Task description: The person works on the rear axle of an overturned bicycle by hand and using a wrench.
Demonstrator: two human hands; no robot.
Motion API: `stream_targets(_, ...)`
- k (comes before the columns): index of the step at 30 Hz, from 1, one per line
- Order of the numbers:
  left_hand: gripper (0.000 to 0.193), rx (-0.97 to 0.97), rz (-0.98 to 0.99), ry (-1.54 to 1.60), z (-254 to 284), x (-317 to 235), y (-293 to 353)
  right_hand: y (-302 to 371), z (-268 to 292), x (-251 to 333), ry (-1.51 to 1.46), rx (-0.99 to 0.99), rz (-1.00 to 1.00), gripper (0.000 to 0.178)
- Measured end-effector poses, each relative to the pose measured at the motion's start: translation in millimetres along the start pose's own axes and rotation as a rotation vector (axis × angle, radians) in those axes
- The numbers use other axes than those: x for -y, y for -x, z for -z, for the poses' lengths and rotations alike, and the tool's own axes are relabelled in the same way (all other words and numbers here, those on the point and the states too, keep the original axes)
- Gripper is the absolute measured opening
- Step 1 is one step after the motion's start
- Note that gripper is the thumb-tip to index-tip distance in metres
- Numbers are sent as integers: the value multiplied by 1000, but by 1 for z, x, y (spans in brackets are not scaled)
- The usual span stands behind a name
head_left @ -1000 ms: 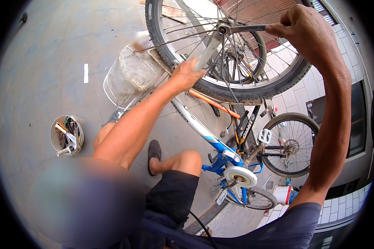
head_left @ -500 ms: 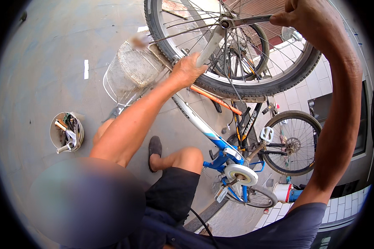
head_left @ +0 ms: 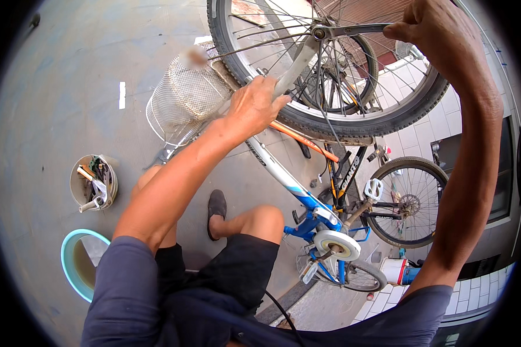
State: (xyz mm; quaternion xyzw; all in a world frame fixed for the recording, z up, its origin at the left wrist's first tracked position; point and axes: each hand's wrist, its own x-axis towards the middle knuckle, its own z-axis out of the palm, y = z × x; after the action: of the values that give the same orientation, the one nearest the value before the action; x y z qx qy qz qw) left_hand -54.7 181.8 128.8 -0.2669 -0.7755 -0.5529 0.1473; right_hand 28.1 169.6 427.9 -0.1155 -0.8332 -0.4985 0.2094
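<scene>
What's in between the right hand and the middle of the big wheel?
In the head view, a grey wrench bridges it: one end at the middle of the wheel, the other in the right hand.

Daylight is brightening grey paved ground (head_left: 58,127); fisheye is blackening corners; blur is sitting atop white wire-mesh basket (head_left: 182,95).

Grey floor (head_left: 29,133) is spreading over the left and middle of the frame, faint joint lines running across it. At upper left I'm seeing a narrow white strip (head_left: 122,95) lying on it. Below, at mid-left, a pale bucket (head_left: 115,185) is standing; a turquoise basin (head_left: 68,261) is sitting near it, lower left. A dark shoe (head_left: 216,207) is resting near the centre.
</scene>
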Motion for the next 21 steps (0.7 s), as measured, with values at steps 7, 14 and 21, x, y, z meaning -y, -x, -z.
stream_targets(7,33,-487,-383,8,37,-39,-53,6,13,-15,20,103,30,32)
stream_targets(14,38,-153,-289,320,43,-28,-92,10,-11,-13,-23,-105,27,31)
stream_targets(21,29,23,-192,478,48,-26,-98,9,-26,-17,-28,-227,105,33)
